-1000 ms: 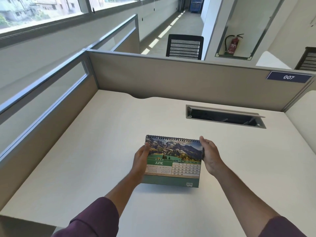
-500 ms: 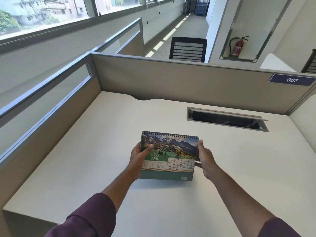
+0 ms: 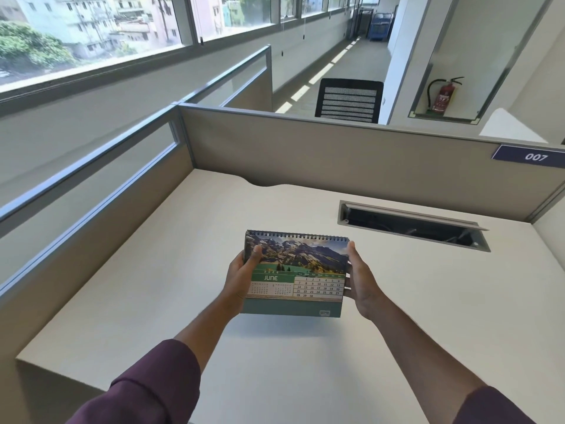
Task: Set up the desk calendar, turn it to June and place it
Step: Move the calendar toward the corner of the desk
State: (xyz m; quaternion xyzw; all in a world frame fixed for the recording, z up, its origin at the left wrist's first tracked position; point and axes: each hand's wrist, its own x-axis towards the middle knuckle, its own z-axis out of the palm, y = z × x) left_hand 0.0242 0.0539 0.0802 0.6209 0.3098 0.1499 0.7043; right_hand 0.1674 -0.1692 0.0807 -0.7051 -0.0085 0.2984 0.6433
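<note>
Both hands, left hand (image 3: 243,278) and right hand (image 3: 360,283), were closed on the short ends of the desk calendar (image 3: 295,275), held level between them, its long axis parallel to the desk's (image 3: 153,301) near edge.

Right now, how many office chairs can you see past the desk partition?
1 for certain: a black mesh chair back rises behind the partition, left of the fire extinguisher. Others may be hidden behind the partition.

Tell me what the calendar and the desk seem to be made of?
The calendar: likely glossy printed card, with dark wire loops along its top edge. The desk: looks like matte pale laminate, smooth and grainless, though what lies under that surface is hidden.
</note>
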